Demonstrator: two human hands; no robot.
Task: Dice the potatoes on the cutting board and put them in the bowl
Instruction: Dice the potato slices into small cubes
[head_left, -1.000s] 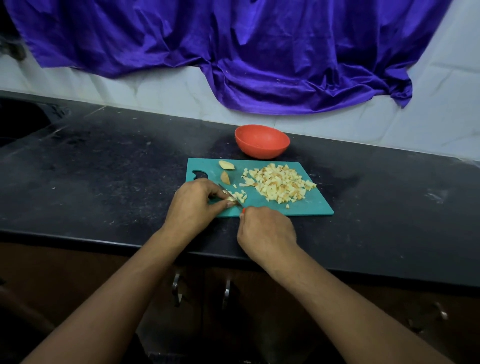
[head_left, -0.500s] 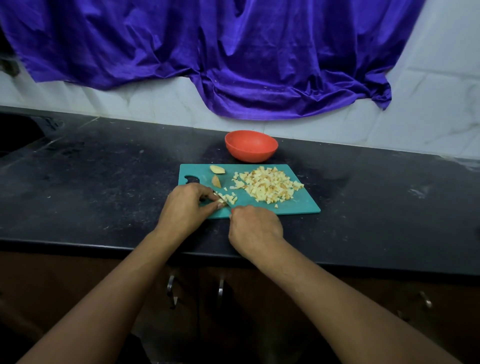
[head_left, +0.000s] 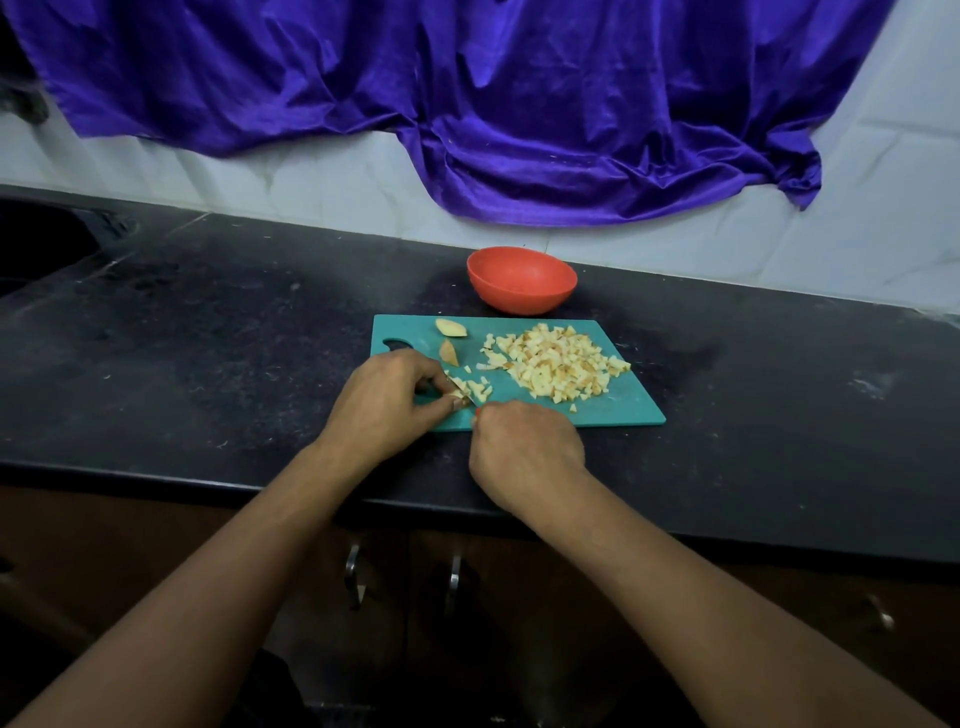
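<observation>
counter (head_left: 208, 364): black, dusty, with a teal cutting board (head_left: 623, 405) lying flat near its front edge. an orange bowl (head_left: 519, 296) stands upright on the counter just behind the board's far edge, not touching it.

potato, location: the main diced pile (head_left: 558, 364) sits on the right half of the board. two uncut wedges lie on the left half, the far wedge (head_left: 451, 328) near the back edge and the near wedge (head_left: 449, 353) just in front of it. a small heap of fresh dice (head_left: 480, 388) lies beside the hands.

left hand (head_left: 387, 400): on the board's near left corner, fingers curled, thumb and fingertips pinching a potato piece (head_left: 456, 385) against the board.

right hand (head_left: 524, 449): a closed fist at the board's front edge, clamped on the knife (head_left: 469, 399). the handle is almost wholly hidden inside the fist; only a speck of orange shows at its top. the blade runs forward and left, meeting the pinched piece just beside the left fingertips.

surroundings: white tiled wall (head_left: 883, 234) behind the counter, a purple cloth (head_left: 519, 104) draped over it. two metal cabinet handles (head_left: 353, 571) show below the counter edge.
</observation>
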